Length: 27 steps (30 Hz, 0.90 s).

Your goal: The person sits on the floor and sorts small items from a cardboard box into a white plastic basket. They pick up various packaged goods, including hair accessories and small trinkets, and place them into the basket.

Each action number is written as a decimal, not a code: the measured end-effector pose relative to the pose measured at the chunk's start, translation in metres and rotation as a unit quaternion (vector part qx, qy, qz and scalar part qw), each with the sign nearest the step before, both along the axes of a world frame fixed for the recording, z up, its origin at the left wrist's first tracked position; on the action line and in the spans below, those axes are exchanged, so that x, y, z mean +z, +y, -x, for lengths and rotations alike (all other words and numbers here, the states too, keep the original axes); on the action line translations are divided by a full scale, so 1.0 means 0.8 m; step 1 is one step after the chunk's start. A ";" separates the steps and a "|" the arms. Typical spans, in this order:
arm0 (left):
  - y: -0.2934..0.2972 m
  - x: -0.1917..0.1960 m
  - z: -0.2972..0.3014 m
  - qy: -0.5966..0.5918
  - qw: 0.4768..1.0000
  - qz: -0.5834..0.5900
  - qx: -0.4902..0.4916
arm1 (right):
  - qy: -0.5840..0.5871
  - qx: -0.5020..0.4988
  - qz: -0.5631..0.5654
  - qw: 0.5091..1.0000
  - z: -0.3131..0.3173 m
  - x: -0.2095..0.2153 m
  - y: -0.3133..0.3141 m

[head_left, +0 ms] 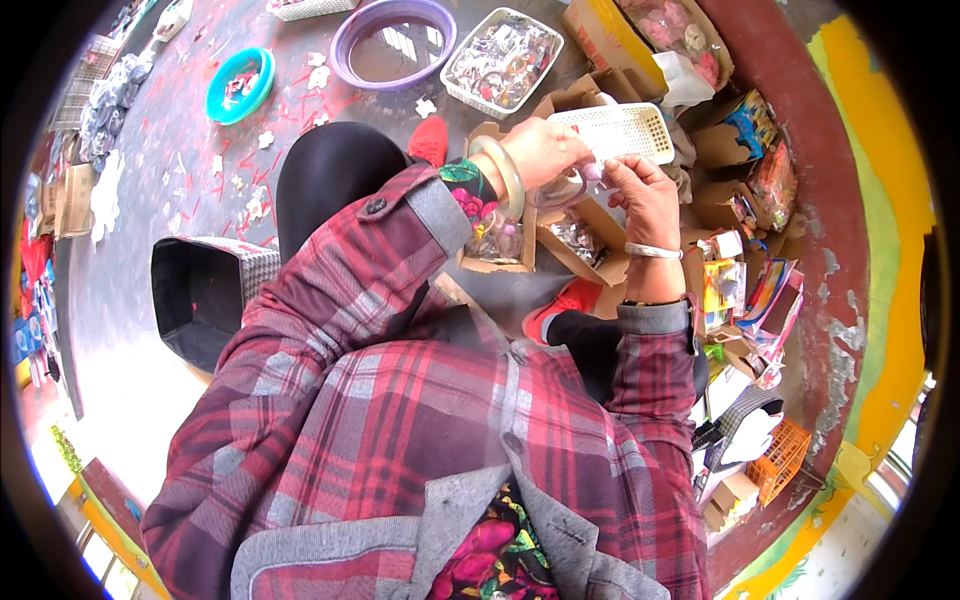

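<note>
My left hand, with a pale bangle at its wrist, is closed in front of me with its fingertips pressed together. My right hand faces it, thumb and forefinger pinched. Between the fingertips of both is a small pale purple piece, too small to name. A clear, rounded plastic-looking thing shows just under the left fingers; whether it is held I cannot tell. Right behind the hands is a white perforated basket. Open cardboard boxes, one of small wrapped items and one of mixed pieces, stand below them.
Farther off are a white basket of small shiny pieces, a purple basin and a turquoise basin. Cartons and packets crowd the right side, with an orange crate. A black-lined box stands left; scraps litter the floor.
</note>
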<state>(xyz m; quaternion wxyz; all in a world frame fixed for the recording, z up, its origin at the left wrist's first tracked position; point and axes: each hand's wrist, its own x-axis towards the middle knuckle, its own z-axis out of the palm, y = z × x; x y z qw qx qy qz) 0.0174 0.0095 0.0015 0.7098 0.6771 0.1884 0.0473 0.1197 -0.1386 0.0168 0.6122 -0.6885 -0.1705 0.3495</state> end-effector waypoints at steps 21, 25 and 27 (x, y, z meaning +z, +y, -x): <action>0.028 0.022 0.010 -0.095 0.983 0.059 0.146 | -0.392 0.288 0.316 0.815 0.065 -0.189 0.076; 0.028 0.016 0.008 -0.080 0.990 0.050 0.107 | -0.278 0.191 0.225 0.914 0.010 -0.171 0.055; 0.026 0.016 0.007 -0.075 0.990 0.052 0.108 | -0.088 0.145 0.213 0.962 -0.010 -0.126 0.044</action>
